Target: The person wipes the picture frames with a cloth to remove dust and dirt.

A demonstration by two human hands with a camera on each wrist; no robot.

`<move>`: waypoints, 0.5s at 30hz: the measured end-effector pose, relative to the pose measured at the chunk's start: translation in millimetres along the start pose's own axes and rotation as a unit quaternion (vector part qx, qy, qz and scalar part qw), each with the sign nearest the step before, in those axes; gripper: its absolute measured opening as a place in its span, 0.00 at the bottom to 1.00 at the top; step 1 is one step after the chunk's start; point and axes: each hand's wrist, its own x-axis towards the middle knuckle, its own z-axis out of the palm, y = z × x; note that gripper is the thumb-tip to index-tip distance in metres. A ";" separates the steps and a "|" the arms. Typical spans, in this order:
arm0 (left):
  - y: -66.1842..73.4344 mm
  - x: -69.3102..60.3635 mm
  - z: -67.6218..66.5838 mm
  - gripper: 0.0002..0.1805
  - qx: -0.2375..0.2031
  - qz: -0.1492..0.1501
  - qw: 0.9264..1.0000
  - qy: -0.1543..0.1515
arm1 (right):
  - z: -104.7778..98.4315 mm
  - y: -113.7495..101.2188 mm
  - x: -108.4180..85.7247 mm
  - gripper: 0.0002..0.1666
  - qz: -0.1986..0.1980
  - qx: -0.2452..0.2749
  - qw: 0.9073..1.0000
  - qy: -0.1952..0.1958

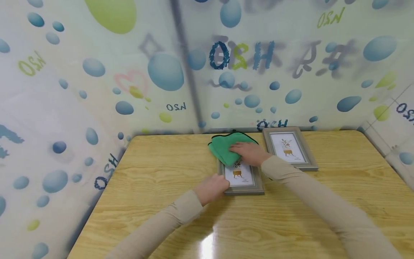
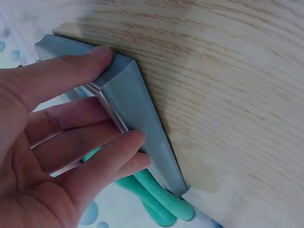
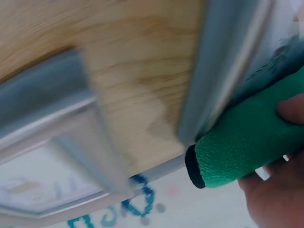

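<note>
Green cloth [image 1: 221, 148], held in the right grip [image 1: 251, 153], overlaps the plant picture [image 1: 237, 173] inside a frame [image 1: 258, 180] the left grip [image 1: 213, 187] holds.

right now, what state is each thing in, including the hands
green cloth with black edging: folded, draped over the nearer frame's far part
nearer grey rectangular picture frame: face up, partly covered
farther grey rectangular picture frame: lying flat, face up, uncovered
yellowish wood-grain tabletop: glare on its near part
left hand: gripping the nearer frame's near-left corner
right hand: resting on the cloth
</note>
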 end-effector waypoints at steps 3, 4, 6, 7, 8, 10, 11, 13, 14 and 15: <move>0.8 0.1 -0.7 0.06 -0.003 -0.004 1.000 -0.003 | -2.1 6.6 -8.3 0.28 0.005 -0.027 1.000 0.009; 1.1 0.0 -1.0 0.06 -0.005 -0.005 1.000 -0.001 | -2.4 8.9 -10.4 0.27 0.011 -0.035 0.999 0.009; 1.4 -0.4 -1.5 0.06 -0.008 -0.007 1.000 0.004 | -3.4 12.9 -13.4 0.26 0.025 -0.049 0.998 0.009; 1.6 -0.5 -1.4 0.06 -0.009 -0.008 1.000 0.006 | -3.8 14.9 -14.4 0.26 0.034 -0.053 0.998 0.007; 1.6 -0.6 -1.2 0.06 -0.008 -0.009 1.000 0.009 | -4.1 16.7 -15.1 0.25 0.044 -0.055 0.997 0.005; 1.7 -0.4 -1.4 0.06 -0.009 -0.012 1.000 0.011 | -4.8 20.2 -16.2 0.25 0.065 -0.056 0.996 0.003; 1.8 -0.3 -1.2 0.07 -0.010 -0.013 1.000 0.010 | -5.1 21.7 -16.5 0.24 0.073 -0.058 0.996 0.004; 1.9 0.2 -1.2 0.06 -0.012 -0.016 1.000 0.008 | -5.2 24.4 -17.2 0.24 0.087 -0.055 0.995 0.005; 2.0 0.4 -1.3 0.06 -0.015 -0.018 1.000 0.007 | -5.2 25.2 -17.4 0.23 0.092 -0.054 0.994 0.007; 2.2 0.6 -1.4 0.07 -0.017 -0.020 1.000 0.006 | -5.1 25.8 -17.7 0.23 0.094 -0.054 0.994 0.009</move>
